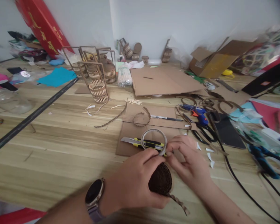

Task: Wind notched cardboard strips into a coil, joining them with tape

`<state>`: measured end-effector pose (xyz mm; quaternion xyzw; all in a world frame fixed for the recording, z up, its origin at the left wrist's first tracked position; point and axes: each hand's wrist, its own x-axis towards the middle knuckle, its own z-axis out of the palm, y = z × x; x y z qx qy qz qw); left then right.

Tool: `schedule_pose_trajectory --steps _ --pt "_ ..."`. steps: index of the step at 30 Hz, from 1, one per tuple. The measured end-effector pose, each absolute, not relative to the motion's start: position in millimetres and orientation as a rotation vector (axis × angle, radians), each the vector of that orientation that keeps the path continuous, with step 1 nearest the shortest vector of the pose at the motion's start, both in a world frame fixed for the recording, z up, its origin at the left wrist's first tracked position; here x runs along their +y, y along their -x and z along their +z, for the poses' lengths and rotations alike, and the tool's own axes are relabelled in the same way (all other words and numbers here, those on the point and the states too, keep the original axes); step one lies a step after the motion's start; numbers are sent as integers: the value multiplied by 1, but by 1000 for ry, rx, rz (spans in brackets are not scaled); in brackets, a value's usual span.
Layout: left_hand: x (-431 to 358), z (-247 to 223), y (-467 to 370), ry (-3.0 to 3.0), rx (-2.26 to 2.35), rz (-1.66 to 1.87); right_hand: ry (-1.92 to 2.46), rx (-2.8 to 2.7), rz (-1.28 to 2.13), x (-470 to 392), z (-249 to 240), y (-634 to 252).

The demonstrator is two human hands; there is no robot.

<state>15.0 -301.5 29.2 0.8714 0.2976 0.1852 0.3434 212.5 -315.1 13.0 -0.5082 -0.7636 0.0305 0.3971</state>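
Observation:
My left hand (135, 180) is wrapped round a thick dark brown coil of corrugated cardboard strip (160, 180). The strip's loose end (180, 205) hangs out at the lower right. Above the coil stands a narrow roll of tape (142, 137), touching the fingers of both hands. With thumb and index finger my right hand (191, 161) pinches at the roll's right edge; any tape end there is too small to make out. Behind the roll, a yellow and black utility knife (128, 140) with its blade out lies on a cardboard piece (123, 130).
Curled corrugated strips (114, 120), a pen (165, 118), a blue glue gun (202, 116), black-handled scissors (204, 133) and a phone (230, 132) lie beyond my hands. Small basket-like models (98, 91) stand at the back left. A black cable (238, 180) runs along the right.

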Motion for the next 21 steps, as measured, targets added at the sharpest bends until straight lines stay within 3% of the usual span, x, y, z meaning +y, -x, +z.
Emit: schedule_pose_trajectory --steps 6,12,16,21 --pt "-296 32 -10 -2160 862 543 1407 -1354 372 -305 3 -242" --pt "-289 23 -7 -2115 911 692 1051 -1169 978 -317 11 -225" --pt "-290 18 -10 -2136 865 758 912 -759 1463 -329 18 -198" --pt "-292 15 -12 -2140 847 783 882 -493 1732 -335 17 -187"
